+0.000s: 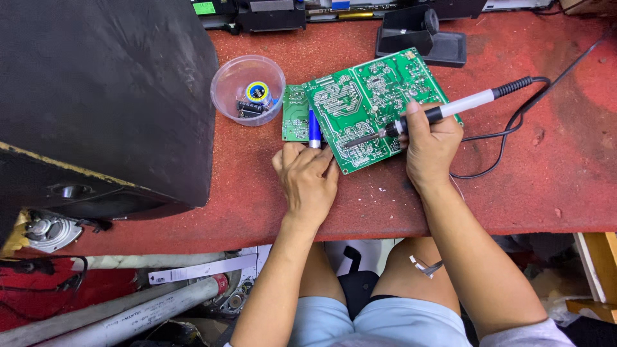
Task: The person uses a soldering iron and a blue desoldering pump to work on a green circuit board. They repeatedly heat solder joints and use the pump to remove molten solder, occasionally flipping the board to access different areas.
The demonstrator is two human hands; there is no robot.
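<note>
Red worktop (527,193), gritty and worn. Board (366,103) lies solder side up near its middle. Right hand (430,144) grips iron (437,114), tip on the board. Left hand (308,180) curled at board's lower-left edge, looks like pinching it. Tub (225,77) left, black box (109,96) beyond.

A worn red tabletop (546,186) carries a green circuit board (366,106), a smaller green board (295,114) just beside it, a clear plastic cup (248,90) of small parts, a black stand (421,38) at the back — and a large black box (103,96) on the left.
</note>
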